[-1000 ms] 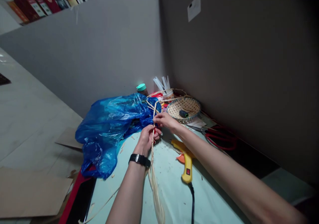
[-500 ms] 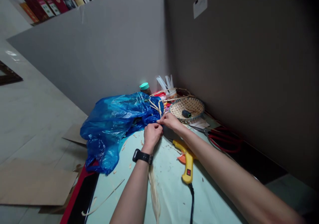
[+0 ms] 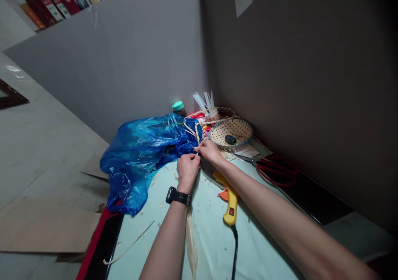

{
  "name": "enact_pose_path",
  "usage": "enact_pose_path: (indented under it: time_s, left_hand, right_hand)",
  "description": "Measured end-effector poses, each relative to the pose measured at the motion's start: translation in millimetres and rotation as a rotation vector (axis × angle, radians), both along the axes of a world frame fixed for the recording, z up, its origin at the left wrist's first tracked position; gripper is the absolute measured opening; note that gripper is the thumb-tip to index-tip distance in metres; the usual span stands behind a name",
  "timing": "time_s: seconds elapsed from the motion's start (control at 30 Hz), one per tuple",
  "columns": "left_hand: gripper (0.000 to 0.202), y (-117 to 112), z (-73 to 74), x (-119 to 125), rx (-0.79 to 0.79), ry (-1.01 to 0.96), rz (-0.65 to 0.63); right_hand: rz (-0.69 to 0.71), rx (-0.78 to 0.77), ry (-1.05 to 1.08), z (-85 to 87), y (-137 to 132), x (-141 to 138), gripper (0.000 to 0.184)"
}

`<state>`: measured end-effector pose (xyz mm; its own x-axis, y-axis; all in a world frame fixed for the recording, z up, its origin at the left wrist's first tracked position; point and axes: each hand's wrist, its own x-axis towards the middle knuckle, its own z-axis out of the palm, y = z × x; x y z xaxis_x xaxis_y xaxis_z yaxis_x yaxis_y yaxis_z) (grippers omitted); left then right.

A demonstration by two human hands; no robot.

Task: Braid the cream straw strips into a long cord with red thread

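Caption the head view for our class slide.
Left hand and right hand hold a pale cord near a blue bag, woven basket and yellow glue gun.

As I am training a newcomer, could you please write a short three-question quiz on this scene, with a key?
1. True or false: the watch is on the left arm.
2. Which thing lies in the basket? A) the scissors; B) the spool; C) the glue gun.
3. Fill the gap: the left hand and the right hand pinch a pale ____.

Key: 1. True. 2. B. 3. strand.
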<state>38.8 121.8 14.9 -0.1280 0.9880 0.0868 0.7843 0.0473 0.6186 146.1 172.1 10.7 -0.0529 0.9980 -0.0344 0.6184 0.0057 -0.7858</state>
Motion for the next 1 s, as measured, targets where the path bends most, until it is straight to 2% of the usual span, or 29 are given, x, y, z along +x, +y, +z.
enact_pose_path:
  time_s: [0.17, 0.3, 0.43, 0.57, 0.77, 1.0]
  left_hand:
    - [0.029, 7, -0.2, 3, -0.032, -0.046, -0.060]
    - [0.026, 14, 3.9, 9, -0.015, -0.028, -0.054]
    - [0.026, 17, 0.3, 11, -0.030, -0.011, -0.058]
    - [0.027, 15, -4.2, 12, -0.052, -0.001, -0.046]
    - [0.031, 6, 3.6, 15, -0.010, 0.022, 0.010]
    - [0.030, -2, 6.0, 16, 0.029, 0.012, 0.046]
  right_hand:
    - [0.013, 0.026, 0.005, -2.2, 4, 4, 0.026]
    - [0.006, 0.045, 0.005, -5.6, 10, 8, 0.026]
    - [-0.012, 0.028, 0.009, -9.2, 11, 10, 0.027]
    - [-0.041, 0.024, 0.004, -7.4, 7, 9, 0.024]
    - [-0.060, 0.045, 0.016, -1.6, 2, 6, 0.023]
    - [-0.068, 0.050, 0.091, -4.3, 4, 7, 0.023]
